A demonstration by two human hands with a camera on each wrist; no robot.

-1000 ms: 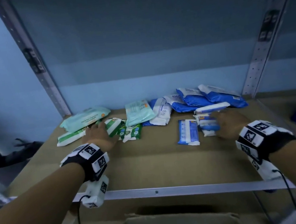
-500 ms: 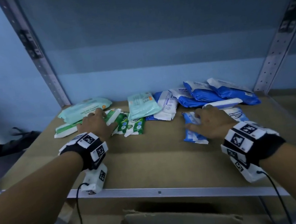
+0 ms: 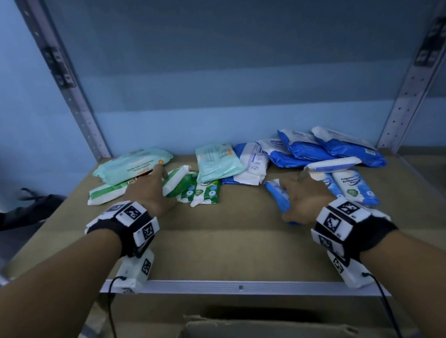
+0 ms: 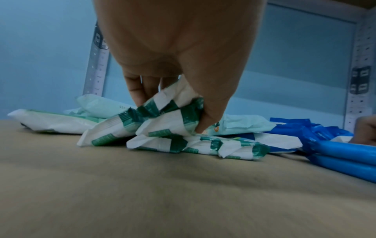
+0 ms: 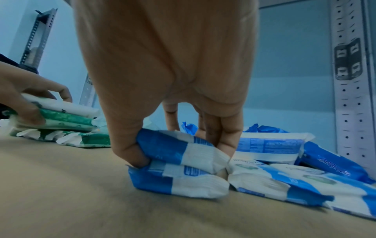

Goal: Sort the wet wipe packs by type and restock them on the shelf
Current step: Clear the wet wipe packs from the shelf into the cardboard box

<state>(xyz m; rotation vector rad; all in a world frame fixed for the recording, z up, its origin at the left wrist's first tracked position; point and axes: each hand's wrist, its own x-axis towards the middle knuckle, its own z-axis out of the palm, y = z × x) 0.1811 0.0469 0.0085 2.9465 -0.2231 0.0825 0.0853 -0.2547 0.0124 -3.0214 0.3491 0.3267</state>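
Wet wipe packs lie loose on the shelf, greens left, blues right. The left hand pinches two small green-and-white packs between thumb and fingers; the right hand clamps two small blue-and-white packs the same way. To do this well, I'd squeeze each pair square, lift clear of the packs beneath, and set them beside matching ones, edges aligned.
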